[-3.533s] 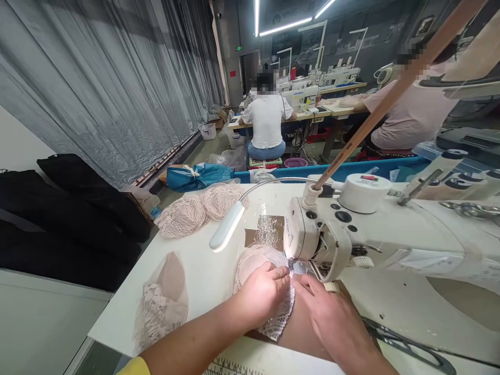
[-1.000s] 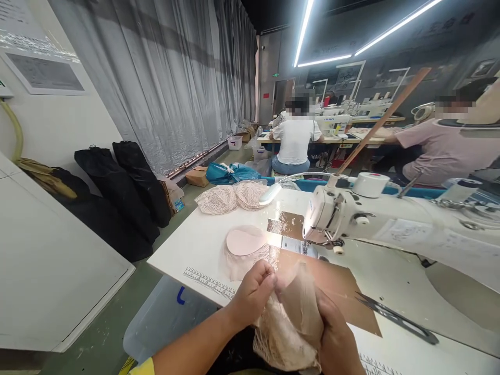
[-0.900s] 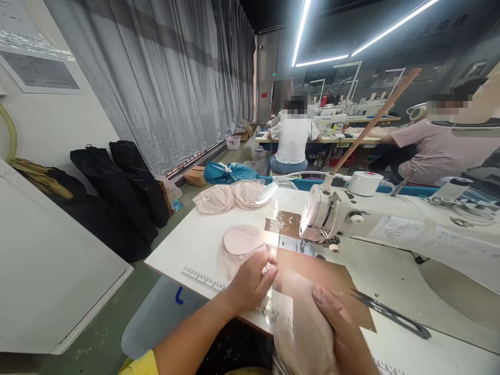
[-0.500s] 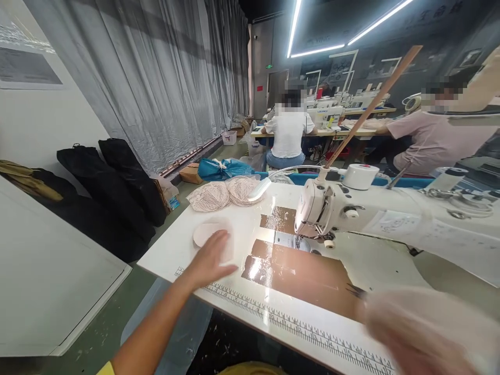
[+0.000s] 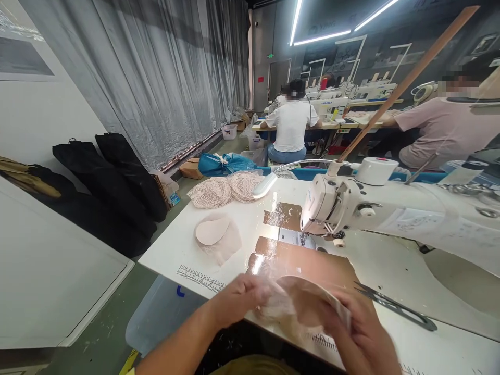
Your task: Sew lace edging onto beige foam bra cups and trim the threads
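your left hand (image 5: pixel 240 297) has its thumb and fingers drawn together, seemingly pinching the thin, sheer edge of a beige, cup-shaped fabric piece (image 5: pixel 307 294) — motion blur hides exactly how much cloth is caught. your right hand (image 5: pixel 365 323) grips the opposite rim, fingers closed around it. the piece hangs between both hands, off the surface, above the front edge of the glossy white table (image 5: pixel 164 252).

that position looks like the weak point: if the left pinch is only on filmy material, it could slip and let that side flop or drop over the edge. pulling your hands apart too hard might stretch or tear the sheer part.

just beyond your right hand lie dark metal scissors (image 5: pixel 402 308), blades pointing toward the brown, shiny sheet (image 5: pixel 312 260) on the table; a trailing edge or your wrist could snag there if you swing right carelessly.

farther out, the white sewing machine (image 5: pixel 332 203) stands with its needle area well apart from your fingers. to the left, a pale, rounded pad with sheer fabric (image 5: pixel 214 232) lies flat, and behind it two cream lace bundles (image 5: pixel 211 192) sit side by side — a wide sleeve sweep might shift them.
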{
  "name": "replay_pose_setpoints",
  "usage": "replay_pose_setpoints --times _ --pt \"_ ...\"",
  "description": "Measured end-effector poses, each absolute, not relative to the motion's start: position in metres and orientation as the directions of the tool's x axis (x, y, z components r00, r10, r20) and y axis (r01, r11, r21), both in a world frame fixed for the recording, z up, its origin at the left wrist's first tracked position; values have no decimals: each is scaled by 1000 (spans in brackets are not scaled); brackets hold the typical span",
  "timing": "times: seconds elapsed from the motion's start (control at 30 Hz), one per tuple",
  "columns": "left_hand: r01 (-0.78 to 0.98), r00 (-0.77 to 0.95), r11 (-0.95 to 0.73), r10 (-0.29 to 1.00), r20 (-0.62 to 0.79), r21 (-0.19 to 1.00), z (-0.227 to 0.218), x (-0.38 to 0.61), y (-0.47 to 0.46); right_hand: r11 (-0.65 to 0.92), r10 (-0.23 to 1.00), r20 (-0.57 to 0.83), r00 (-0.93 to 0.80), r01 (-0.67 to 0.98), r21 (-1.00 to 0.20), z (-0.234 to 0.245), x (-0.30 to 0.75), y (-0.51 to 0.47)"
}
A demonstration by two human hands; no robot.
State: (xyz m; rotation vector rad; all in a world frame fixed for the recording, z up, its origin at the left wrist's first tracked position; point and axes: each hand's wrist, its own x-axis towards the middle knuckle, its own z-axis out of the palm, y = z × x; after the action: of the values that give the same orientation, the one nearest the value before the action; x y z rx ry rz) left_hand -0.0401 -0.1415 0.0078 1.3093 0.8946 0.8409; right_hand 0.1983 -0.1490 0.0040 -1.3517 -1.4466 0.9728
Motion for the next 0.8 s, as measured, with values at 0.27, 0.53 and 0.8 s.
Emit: replay_pose_setpoints --times 0.27,0.53,0.8 --pt "-310 607 190 793 41 931 3 -32 -154 -438 827 -287 -484 -234 -868 -10 169 -158" --pt "-275 543 300 833 -111 913 -4 -29 -161 -428 810 -207 -548 -313 -848 -8 169 -158" --pt "-359 88 66 995 -36 931 0 5 -158 110 994 108 -20 194 -975 -23 172 -156"
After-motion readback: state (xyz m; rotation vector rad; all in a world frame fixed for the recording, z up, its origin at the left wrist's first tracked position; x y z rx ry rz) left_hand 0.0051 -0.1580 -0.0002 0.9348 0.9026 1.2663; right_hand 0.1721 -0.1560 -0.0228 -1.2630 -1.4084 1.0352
